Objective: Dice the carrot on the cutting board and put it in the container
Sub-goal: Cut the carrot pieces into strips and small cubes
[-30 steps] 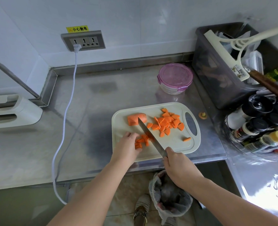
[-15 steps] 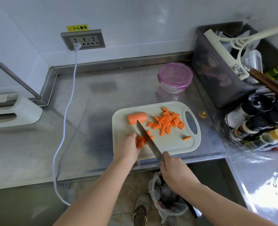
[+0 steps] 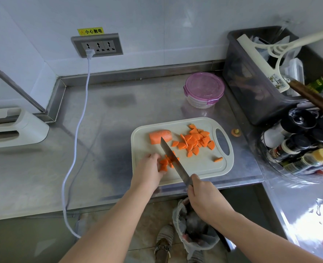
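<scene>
On the board's (image 3: 194,168) near-left part, your left hand (image 3: 149,168) holds carrot bits (image 3: 165,164), fingers curled; your right hand (image 3: 204,196) grips the knife (image 3: 173,160) across them. You're mid-dicing: tuck fingertips, then take the stub (image 3: 159,136) at the board's far side. The lidded container (image 3: 204,90) sits beyond the board.

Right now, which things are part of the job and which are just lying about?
Job: board, carrot stub, cut pieces, knife, container, left hand, right hand.
Lying about: bin, spice bottles, cable, socket, rubbish bag.
</scene>
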Tool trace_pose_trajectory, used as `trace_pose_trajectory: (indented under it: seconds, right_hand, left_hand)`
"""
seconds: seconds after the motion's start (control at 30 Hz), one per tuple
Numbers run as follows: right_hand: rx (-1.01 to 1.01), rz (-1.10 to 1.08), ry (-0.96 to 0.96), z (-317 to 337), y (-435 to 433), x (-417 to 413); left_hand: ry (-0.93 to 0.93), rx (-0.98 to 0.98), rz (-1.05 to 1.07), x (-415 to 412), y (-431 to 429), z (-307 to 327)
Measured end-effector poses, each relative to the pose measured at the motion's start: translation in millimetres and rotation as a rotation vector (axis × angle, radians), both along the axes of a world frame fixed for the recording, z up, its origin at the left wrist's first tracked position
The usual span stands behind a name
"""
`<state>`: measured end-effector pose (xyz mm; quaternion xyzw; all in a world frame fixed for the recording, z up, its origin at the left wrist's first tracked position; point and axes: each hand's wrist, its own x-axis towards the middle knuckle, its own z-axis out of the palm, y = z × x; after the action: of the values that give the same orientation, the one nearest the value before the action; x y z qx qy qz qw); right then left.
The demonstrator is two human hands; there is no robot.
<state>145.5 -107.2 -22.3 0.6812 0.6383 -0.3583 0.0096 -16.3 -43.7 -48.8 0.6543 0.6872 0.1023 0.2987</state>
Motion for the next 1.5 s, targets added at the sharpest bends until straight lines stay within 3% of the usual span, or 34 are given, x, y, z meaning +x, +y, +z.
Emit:
trace_pose_trajectory:
  seconds: [0.87, 1.0, 1.5]
  right_hand:
    - [-0.009, -0.017, -0.045, -1, 4, 3]
    - [-0.012, -0.011, -0.056, -1, 3, 3]
    - [-0.018, -0.019, -0.026, 3, 2, 6]
  left_hand:
    - [0.026, 0.107, -0.033, 0, -7, -4]
    - [0.089, 0.072, -0.065, -6, -2, -3]
    - [0.050, 0.076, -0.028, 6, 1, -8]
